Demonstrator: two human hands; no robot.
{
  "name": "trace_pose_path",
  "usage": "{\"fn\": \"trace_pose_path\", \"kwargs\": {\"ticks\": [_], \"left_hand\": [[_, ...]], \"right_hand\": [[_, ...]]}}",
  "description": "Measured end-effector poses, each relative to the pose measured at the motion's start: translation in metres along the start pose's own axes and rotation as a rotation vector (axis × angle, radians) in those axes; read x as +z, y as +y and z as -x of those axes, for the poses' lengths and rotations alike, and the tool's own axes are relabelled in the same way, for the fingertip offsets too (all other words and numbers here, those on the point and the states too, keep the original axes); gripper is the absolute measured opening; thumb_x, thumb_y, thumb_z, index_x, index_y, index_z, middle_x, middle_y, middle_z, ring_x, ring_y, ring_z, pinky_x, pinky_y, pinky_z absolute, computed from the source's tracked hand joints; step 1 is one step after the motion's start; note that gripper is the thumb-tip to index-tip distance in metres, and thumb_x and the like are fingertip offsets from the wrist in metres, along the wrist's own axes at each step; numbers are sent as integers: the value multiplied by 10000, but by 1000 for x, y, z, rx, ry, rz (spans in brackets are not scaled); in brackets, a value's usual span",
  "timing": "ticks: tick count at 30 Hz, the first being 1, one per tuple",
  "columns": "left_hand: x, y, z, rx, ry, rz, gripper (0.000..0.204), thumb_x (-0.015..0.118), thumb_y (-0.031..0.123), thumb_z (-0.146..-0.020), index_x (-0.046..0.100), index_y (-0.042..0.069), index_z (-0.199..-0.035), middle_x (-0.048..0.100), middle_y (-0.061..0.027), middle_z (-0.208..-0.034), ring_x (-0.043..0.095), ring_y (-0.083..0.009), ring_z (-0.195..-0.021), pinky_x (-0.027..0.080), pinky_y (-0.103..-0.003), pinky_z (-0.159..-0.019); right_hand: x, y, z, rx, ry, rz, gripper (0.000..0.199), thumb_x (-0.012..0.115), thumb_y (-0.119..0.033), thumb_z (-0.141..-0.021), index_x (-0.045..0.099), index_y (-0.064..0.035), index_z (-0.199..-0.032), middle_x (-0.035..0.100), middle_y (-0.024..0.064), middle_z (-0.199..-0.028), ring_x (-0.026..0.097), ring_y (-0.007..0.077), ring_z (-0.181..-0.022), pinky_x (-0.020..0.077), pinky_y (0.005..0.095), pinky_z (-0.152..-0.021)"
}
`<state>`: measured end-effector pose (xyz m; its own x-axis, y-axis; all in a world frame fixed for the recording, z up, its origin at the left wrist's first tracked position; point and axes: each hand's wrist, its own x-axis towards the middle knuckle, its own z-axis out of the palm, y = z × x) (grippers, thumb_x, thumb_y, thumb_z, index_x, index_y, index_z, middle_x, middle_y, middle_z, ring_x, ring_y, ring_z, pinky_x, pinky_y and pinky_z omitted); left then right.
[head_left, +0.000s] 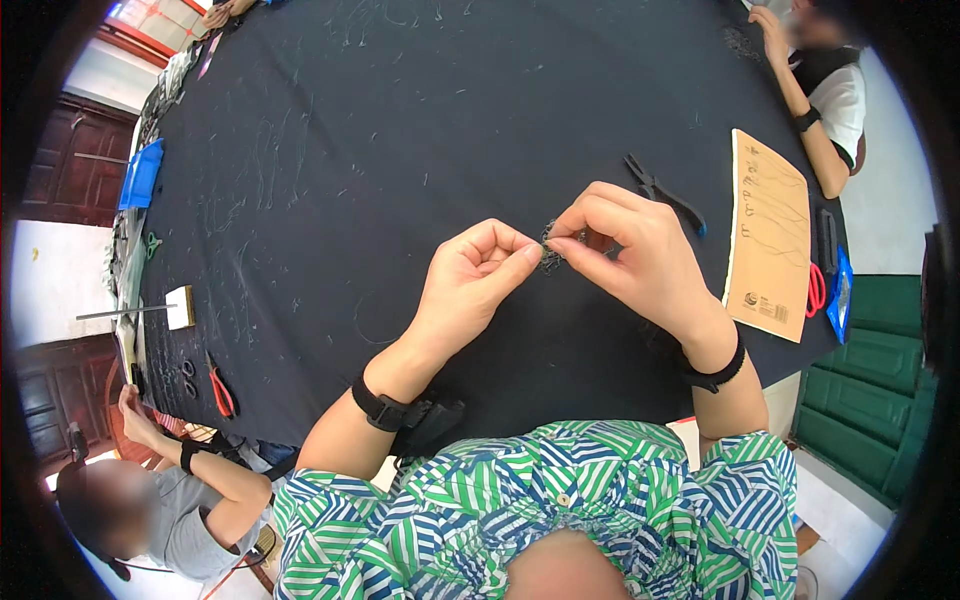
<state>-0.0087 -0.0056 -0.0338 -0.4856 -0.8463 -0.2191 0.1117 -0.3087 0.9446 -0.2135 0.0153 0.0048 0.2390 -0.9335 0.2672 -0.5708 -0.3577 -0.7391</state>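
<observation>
My left hand (478, 272) and my right hand (632, 250) meet over the black cloth of the table (400, 150), fingertips almost touching. Between and just behind them shows a small tangle of thin, dark, wire-like strands (551, 259). My left thumb and forefinger are pinched together at its left edge. On the other side, my right thumb and forefinger close on it, partly covering it. Its exact shape is too small to make out. Beyond my right hand lies a pair of dark pliers (655, 188).
At right lie a brown cardboard sheet (760, 270) with sketched shapes, red-handled scissors (816, 290) and a blue packet (840, 295). Red-handled pliers (220, 390), a small white block (180, 307) and a blue tray (142, 175) are at left. Other people sit around the table.
</observation>
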Motion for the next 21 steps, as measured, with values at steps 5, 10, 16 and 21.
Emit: {"fn": "trace_pose_path", "kwargs": {"ticks": [5, 10, 16, 21], "left_hand": [[-2, -5, 0, 13, 29, -9, 115, 668, 138, -965, 639, 27, -957, 585, 82, -738, 421, 33, -627, 323, -160, -565], [-1, -3, 0, 21, 46, 40, 113, 650, 132, -977, 640, 20, -977, 616, 60, -769, 461, 29, -652, 356, -162, -580], [1, -4, 1, 33, 34, 107, 123, 638, 130, -983, 642, 8, -997, 678, -1, -865, 576, -4, -772, 445, -167, -701], [0, 0, 3, 20, 18, 134, 126, 643, 133, -980, 653, 10, -1009, 688, -11, -887, 593, -16, -799, 461, -179, -745]], "right_hand": [[-2, 0, 0, 48, -66, -35, 83, 704, -54, -860, 654, 6, -888, 616, 56, -815, 602, 124, -655, 479, 254, -581], [-6, -1, 0, 111, -128, -239, 124, 710, -121, -876, 651, -15, -898, 620, 60, -876, 604, 127, -711, 458, 268, -592], [9, -5, 1, 113, -151, -304, 104, 702, -115, -884, 674, -18, -910, 639, 54, -880, 612, 121, -719, 456, 258, -586], [11, -2, 3, 127, -116, -252, 106, 700, -117, -886, 681, -13, -895, 654, 62, -829, 613, 131, -692, 460, 260, -570]]}}
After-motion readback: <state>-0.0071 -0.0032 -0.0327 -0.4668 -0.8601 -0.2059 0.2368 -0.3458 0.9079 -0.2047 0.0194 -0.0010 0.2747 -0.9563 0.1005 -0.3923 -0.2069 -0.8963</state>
